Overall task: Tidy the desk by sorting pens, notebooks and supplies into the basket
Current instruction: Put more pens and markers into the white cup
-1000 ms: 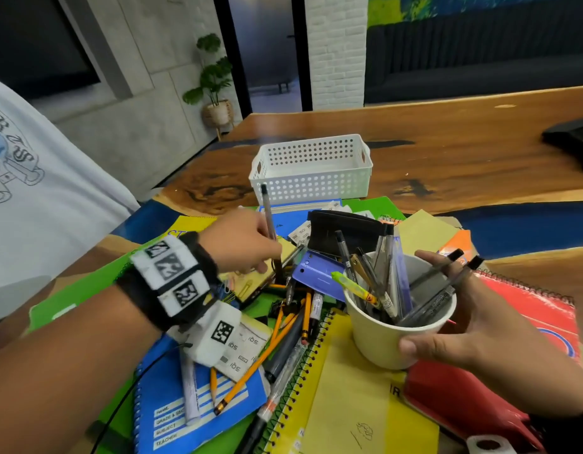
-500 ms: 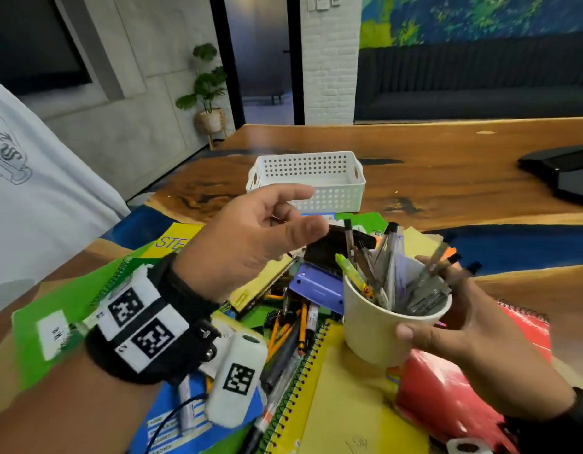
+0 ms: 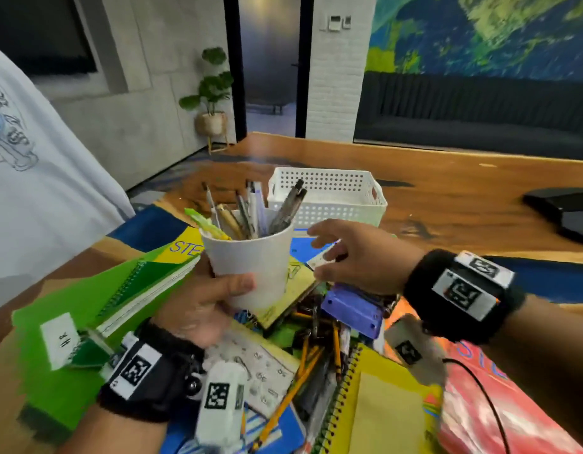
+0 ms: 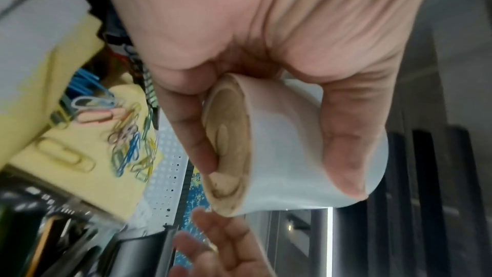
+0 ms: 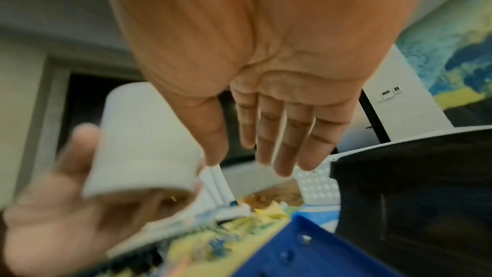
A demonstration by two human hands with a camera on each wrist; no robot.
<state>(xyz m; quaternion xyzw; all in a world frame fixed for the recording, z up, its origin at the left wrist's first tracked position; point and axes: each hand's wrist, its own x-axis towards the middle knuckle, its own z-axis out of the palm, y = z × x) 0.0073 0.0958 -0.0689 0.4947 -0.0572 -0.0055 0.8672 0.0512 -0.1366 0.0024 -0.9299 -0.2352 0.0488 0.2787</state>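
Above desk clutter, left hand (image 3: 198, 306) grips cup (image 3: 250, 263); right hand (image 3: 358, 257) spread.

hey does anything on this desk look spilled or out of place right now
Yes. Colored paper clips lie scattered loose over a yellow notepad, and pencils sit jumbled among overlapping notebooks. The white basket looks empty. The pen cup is upright in the left hand.

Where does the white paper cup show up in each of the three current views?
Head: white cup centre-left, full of pens, held by the left hand.
Left wrist: cup centre-right, bottom toward the camera.
Right wrist: cup at left, blurred.
Shared landmark: the perforated white basket.
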